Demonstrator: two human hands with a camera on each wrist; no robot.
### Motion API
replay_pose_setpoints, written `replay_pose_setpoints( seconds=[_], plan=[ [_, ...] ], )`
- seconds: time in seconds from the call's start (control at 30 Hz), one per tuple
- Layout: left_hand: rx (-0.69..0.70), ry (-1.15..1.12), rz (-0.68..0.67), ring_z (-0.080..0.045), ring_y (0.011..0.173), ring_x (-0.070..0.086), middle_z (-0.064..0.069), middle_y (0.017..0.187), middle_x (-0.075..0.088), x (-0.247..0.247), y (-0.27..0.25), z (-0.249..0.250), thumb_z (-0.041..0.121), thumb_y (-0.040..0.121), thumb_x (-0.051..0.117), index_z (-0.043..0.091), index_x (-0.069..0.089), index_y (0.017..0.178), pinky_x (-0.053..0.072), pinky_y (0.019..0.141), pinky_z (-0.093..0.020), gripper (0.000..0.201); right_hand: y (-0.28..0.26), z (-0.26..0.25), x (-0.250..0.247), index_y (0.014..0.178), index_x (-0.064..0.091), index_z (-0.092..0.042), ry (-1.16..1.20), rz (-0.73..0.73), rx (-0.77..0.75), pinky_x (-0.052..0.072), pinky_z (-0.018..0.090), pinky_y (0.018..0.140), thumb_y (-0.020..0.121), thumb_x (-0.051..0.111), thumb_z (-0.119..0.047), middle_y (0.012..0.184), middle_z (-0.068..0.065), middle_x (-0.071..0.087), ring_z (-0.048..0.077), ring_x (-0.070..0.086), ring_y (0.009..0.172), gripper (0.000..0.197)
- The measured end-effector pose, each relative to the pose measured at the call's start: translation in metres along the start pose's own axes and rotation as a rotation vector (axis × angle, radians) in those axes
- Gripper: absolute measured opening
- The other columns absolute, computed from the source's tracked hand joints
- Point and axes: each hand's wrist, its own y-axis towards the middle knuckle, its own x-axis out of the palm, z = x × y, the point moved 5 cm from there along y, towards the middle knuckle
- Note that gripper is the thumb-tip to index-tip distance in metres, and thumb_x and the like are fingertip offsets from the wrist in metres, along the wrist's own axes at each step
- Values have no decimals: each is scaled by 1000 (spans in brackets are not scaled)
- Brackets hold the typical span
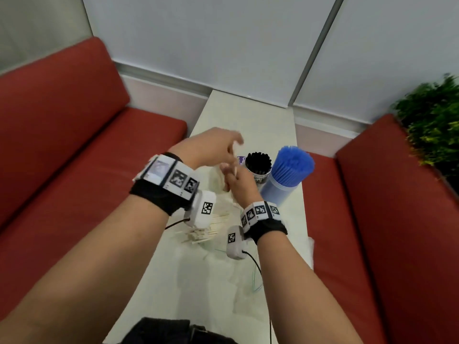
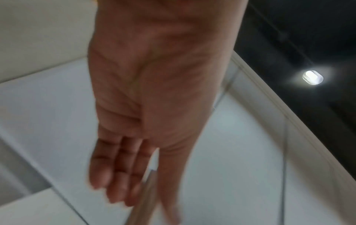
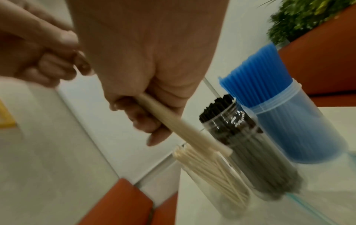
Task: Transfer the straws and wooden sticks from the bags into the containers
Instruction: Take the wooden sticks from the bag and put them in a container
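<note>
My right hand (image 1: 242, 183) grips a bundle of wooden sticks (image 3: 173, 121), tilted down, its lower end at the mouth of a clear jar (image 3: 217, 182) that holds more pale sticks. My left hand (image 1: 214, 147) hovers just above and left of the right hand, fingers relaxed and holding nothing; its palm (image 2: 146, 91) fills the left wrist view. Beside the clear jar stand a jar of black straws (image 1: 258, 165) and a container of blue straws (image 1: 289, 170). A heap of loose wooden sticks (image 1: 207, 228) lies on a clear bag under my left wrist.
The narrow white table (image 1: 248, 115) runs between two red benches (image 1: 74, 150). Crumpled clear bags (image 1: 244, 296) with a few thin green straws (image 1: 255, 281) lie near the front. A green plant (image 1: 432, 125) stands at the far right.
</note>
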Motion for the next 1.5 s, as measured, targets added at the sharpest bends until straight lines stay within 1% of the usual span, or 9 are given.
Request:
replay_pose_setpoints(
  seconds=[0.07,0.17,0.27,0.5,0.7,0.8,1.13,1.27,1.5],
  plan=[
    [16,-624,151,-8,77,69,5,102,70,-12,-7,-8,49,87,66,34,45,135,55,67,-21,55,-2,-17,-21,79,54,-20,183,80,7,39,31,54,105,53,-29,58,-6,47,11,45,49,28],
    [-174,-1201,329,-22,78,70,-13,98,67,12,0,-34,36,99,54,14,54,121,57,80,-37,31,-3,-49,-51,73,45,-19,440,167,6,35,29,47,100,60,-37,53,-8,40,12,38,45,36],
    [-462,-1547,0,-30,88,68,-19,97,65,74,1,-39,30,103,45,1,61,104,55,87,-41,33,-1,-82,-68,68,40,-19,668,171,-42,33,25,43,99,64,-32,50,-5,34,13,32,40,40],
    [-462,-2073,-491,-36,111,63,-24,123,61,119,-4,8,21,101,49,-10,59,119,53,95,-45,38,-12,-108,-72,61,50,-22,611,64,-115,45,30,52,92,72,-31,55,0,44,17,44,48,39],
    [-516,-2116,-506,-22,64,69,-15,81,66,117,-4,11,22,95,56,-5,68,85,58,52,-25,31,-18,-109,-77,55,46,-26,534,28,-105,50,31,58,90,74,-30,55,1,42,19,47,52,45],
    [-542,-2089,-570,-7,33,43,-5,64,53,121,-6,10,33,100,49,8,55,82,25,29,-10,32,-17,-110,-74,50,47,-26,493,44,-85,53,37,67,94,69,-33,53,1,43,20,50,52,50],
    [-535,-2046,-356,-2,36,32,6,70,40,137,2,-26,39,86,62,14,58,87,17,33,-9,26,-15,-93,-89,77,74,-11,-37,-139,73,53,30,57,94,69,-25,85,19,74,19,64,62,22],
    [-548,-2019,-282,-1,40,33,4,69,46,154,4,-44,35,75,74,11,59,84,19,36,-7,30,-12,-79,-84,93,71,7,9,-204,180,57,47,84,88,75,-9,89,28,73,26,70,67,17],
    [-687,-1599,4,-16,64,56,-13,80,60,161,1,-87,14,102,47,-3,61,93,44,54,-19,24,34,-75,-95,95,74,6,-61,-99,182,61,33,77,86,75,-5,85,19,77,21,74,66,15]
  ],
)
